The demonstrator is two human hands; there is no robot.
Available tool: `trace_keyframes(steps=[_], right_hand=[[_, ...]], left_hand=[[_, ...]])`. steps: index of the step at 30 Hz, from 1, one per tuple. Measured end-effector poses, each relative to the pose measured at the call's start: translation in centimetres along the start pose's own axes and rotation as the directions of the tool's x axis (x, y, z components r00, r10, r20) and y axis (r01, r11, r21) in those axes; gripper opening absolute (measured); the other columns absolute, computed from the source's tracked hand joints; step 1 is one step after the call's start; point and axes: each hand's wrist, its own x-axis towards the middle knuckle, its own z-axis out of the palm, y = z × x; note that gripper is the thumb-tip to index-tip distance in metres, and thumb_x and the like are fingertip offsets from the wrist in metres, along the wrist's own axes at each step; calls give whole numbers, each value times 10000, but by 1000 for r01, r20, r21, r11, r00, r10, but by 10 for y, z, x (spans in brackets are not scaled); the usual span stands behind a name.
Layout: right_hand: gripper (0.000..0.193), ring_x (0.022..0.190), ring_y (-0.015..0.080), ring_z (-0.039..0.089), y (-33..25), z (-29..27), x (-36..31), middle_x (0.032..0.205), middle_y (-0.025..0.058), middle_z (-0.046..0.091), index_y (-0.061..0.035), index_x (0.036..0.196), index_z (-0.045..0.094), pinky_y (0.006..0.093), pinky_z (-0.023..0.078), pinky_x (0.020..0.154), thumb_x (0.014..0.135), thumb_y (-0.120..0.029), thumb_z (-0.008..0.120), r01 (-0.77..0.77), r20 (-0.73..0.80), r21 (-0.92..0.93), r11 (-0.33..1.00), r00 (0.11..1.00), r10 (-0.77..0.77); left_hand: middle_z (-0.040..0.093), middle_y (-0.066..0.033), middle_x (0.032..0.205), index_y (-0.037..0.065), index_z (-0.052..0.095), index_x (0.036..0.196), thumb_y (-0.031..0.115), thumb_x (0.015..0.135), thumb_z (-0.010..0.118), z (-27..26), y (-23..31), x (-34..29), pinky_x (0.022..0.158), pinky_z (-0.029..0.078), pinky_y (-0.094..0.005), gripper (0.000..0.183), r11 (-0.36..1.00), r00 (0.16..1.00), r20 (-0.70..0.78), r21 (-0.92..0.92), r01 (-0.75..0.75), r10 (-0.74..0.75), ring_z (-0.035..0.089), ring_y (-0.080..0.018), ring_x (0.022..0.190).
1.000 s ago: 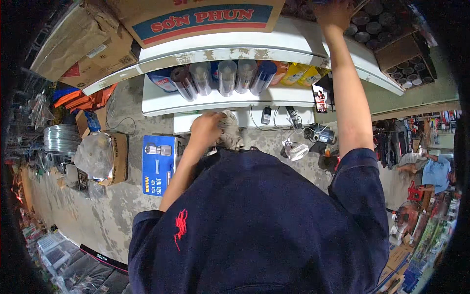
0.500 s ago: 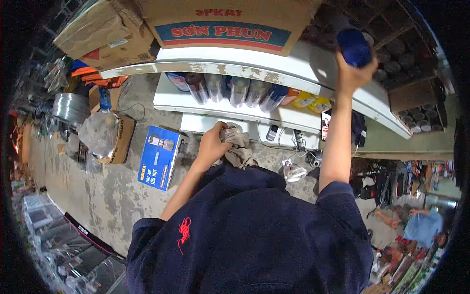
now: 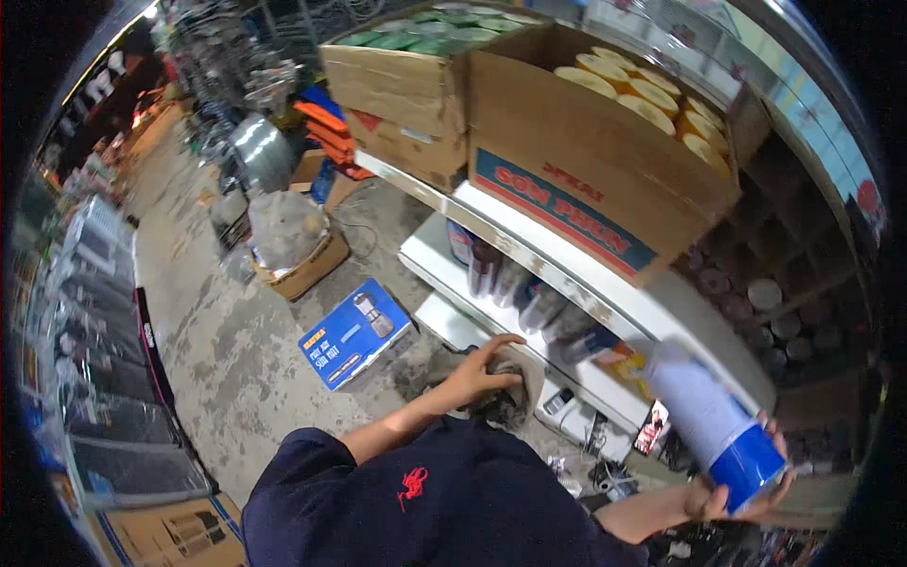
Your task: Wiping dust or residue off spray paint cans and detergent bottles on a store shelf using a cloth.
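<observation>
My right hand [image 3: 707, 499] is closed around the blue end of a large bottle-like container [image 3: 694, 406]. Its pale, whitish body slants up and left past the shelf edge, a little blurred by motion. A crumpled greyish-beige rag [image 3: 518, 392] is gripped in my left hand [image 3: 480, 374], in front of the lower shelf. Several cans and bottles [image 3: 539, 310] stand in a row on the middle shelf [image 3: 430, 255], close to my left hand. Yellow packs [image 3: 624, 367] sit at the row's right end.
An open carton [image 3: 557, 170] of yellow-sided rolls tops the shelf, beside a carton [image 3: 397, 104] of green-topped items. A blue box [image 3: 354, 335] lies on the floor. A phone handset [image 3: 559, 401], cables and a lit phone [image 3: 652, 427] are low down. Dark cubbyholes [image 3: 794, 246] stand right.
My right hand has brought the blue-ended container away from the top shelf, down and toward me. My left hand keeps the rag. The view has turned, showing the open cartons.
</observation>
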Motion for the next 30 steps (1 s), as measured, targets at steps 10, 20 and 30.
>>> trace_keyframes(steps=[10,20,30], right_hand=[[657,856,310,477,-13,69,-74,929,208,463,-113,976,336,395,393,758,459,-241,720,-589,520,254,767,752,405],[585,895,309,478,-1,96,-122,969,200,473,-69,981,389,389,379,785,533,-280,700,-757,498,236,610,633,593],[463,933,229,489,91,100,-178,1013,164,496,15,1068,409,325,395,802,829,-368,307,-967,894,-199,159,-113,434]], left_hand=[[287,-184,1122,103,312,1179,303,510,721,43,34,-18,888,233,-364,809,838,946,247,453,-303,209,285,-289,1062],[377,-177,1008,-10,361,1076,340,426,736,32,23,-3,837,306,-365,828,783,939,103,528,-330,327,388,-306,974],[422,-114,1101,5,329,1129,323,420,765,11,46,7,883,281,-309,891,986,888,430,-107,-132,165,394,-189,1015]])
